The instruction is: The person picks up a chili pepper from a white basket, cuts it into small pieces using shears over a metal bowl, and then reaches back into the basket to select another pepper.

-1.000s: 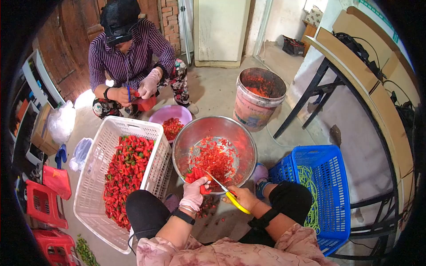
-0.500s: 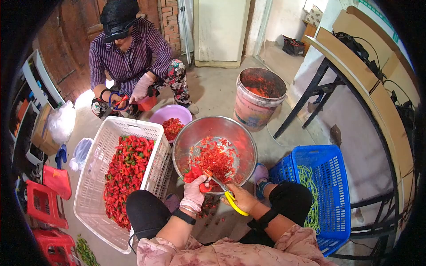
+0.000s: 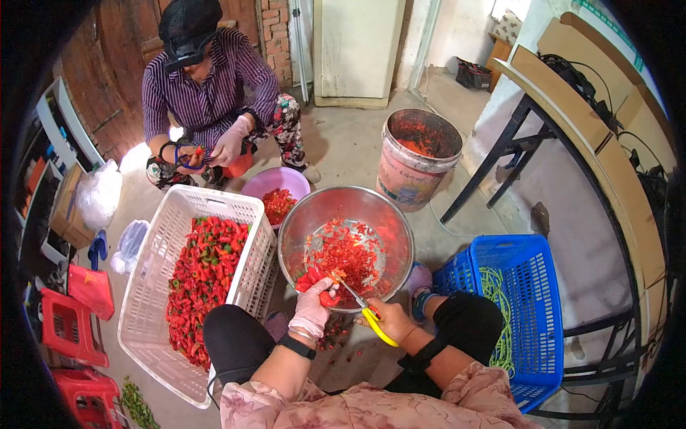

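Note:
My gloved left hand (image 3: 312, 309) is closed around red peppers (image 3: 309, 279) over the near rim of a steel bowl (image 3: 289, 222). My bare right hand (image 3: 394, 322) grips yellow-handled scissors (image 3: 376, 327), whose blades point up and left to the peppers. Whether the blades are fully closed is hard to see. Chopped red pepper (image 3: 346, 250) covers much of the bowl's bottom. To the left, a white plastic crate (image 3: 143, 314) holds a heap of whole red peppers (image 3: 207, 279), a few partly green.
Opposite left, a co-worker (image 3: 211, 100) sits with scissors by a purple basin (image 3: 296, 182) of cut pepper. A stained bucket (image 3: 407, 171) stands behind the bowl. At right are a blue crate (image 3: 539, 300) with a green cord and a black-legged table (image 3: 516, 125). Red stools (image 3: 71, 325) stand left.
My left hand has shifted slightly left with the peppers, and the scissors stay close to them. The co-worker's hands and scissors have changed position a little.

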Demonstrator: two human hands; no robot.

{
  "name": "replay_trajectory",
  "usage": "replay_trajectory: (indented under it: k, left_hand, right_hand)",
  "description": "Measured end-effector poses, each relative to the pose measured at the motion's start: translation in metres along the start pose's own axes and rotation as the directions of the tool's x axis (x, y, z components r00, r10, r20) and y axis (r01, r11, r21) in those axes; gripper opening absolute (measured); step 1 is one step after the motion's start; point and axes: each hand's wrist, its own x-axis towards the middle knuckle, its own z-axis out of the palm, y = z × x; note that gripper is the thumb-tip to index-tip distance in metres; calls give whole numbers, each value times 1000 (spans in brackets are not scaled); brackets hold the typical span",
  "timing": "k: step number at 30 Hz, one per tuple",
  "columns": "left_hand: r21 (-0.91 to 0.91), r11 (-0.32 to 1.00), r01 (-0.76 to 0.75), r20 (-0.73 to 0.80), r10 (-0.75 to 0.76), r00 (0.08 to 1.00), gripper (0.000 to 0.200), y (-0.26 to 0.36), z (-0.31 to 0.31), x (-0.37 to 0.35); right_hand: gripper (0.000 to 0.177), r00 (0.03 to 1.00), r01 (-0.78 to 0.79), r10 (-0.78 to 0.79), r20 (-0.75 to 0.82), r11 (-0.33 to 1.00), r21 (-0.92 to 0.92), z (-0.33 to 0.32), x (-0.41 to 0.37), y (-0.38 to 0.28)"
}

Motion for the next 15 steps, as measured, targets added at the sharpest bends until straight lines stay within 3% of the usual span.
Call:
replay_trajectory:
  k: [5,8,12,15]
  left_hand:
    - [30,998,46,42,-48,998,27,9,2,-2]
    - [18,996,86,116,-87,989,27,14,0,-1]
    - [91,995,31,139,-43,989,15,14,9,-12]
    - [119,990,79,172,-99,980,13,13,5,-10]
  right_hand:
    - [43,999,48,-50,17,993,109,-6,0,7]
    - [44,988,-58,-6,154,910,410,-2,4,16]
    - [40,978,-34,-12,207,975,219,-18,1,-11]
    - [38,983,-34,-2,181,980,194,-12,0,-4]
